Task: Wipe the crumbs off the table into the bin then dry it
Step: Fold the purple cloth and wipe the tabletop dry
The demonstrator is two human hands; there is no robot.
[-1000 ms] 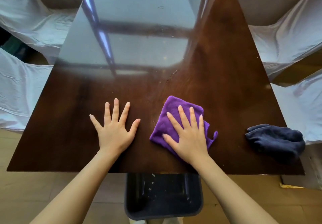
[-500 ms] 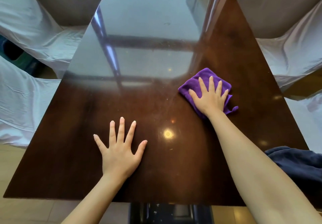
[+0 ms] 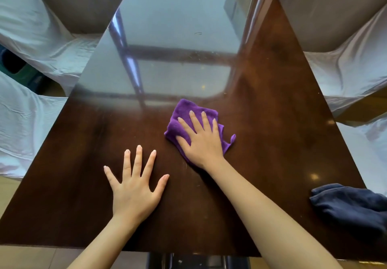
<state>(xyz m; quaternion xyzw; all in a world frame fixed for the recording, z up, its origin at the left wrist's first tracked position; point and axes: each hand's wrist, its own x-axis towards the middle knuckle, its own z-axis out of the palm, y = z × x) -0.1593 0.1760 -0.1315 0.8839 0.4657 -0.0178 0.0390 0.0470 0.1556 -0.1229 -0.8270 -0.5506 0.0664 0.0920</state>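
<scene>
- right hand [image 3: 202, 141] is pressing flat on the purple cloth [image 3: 184, 120], fingers spread and pointing toward 12 o'clock; the palm is lying on the cloth, not clamped around it.
- purple cloth is lying crumpled on the dark wooden table [image 3: 282, 122], just right of the table's centre; a small corner is sticking out at 3 o'clock from the hand.
- left hand [image 3: 135, 189] is resting palm-down on bare wood at 7 o'clock from the cloth, fingers splayed wide, holding nothing; the two hands are near each other but not touching.
- faint pale specks and streaks, probably crumbs [image 3: 196, 54], are showing on the glossy far half of the table toward 12 o'clock; they are too small to tell apart.
- dark blue cloth [image 3: 347, 206] is lying bunched at the table's right edge, at 4 o'clock from the right hand, well apart from it.
- bin [image 3: 199, 261] is showing only as a dark rim under the near table edge at 6 o'clock.
- white draped covers [image 3: 31, 38] are flanking the table at 9 and 3 o'clock.
- no readable writing, brand or label is showing anywhere.
</scene>
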